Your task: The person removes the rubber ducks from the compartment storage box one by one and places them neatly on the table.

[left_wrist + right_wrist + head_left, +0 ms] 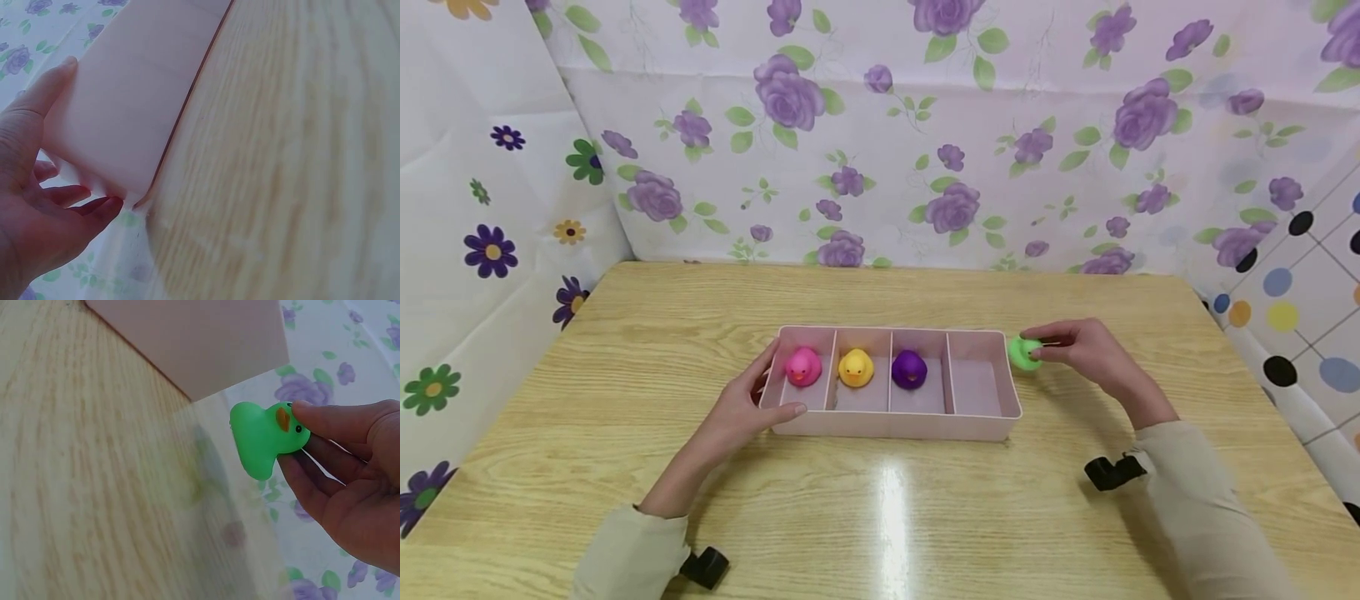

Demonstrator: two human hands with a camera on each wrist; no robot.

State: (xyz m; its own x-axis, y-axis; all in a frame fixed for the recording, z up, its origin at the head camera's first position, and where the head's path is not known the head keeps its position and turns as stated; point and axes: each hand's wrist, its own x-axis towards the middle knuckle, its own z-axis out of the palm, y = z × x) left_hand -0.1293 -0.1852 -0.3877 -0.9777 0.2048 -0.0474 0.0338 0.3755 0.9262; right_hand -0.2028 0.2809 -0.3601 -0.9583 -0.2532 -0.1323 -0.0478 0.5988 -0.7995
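A pale pink divided box [895, 427] stands on the table. A pink rubber duck [803, 367], a yellow one [855, 368] and a purple one [910, 370] sit in its compartments from the left, one in each; the rightmost compartment holds nothing. My left hand [745, 408] grips the box's left end, thumb on the front wall and fingers around the end wall. Just beyond the right end, my right hand [1086, 354] pinches a green rubber duck [253, 437] by its head between thumb and fingers. In the right wrist view the duck hangs apart from the box.
The wooden table [820, 517] reaches all around the box. A flowered cloth [880, 150] hangs behind it, with patterned sheets on the left and right. Each wrist carries a small black camera, such as the right one [1112, 472].
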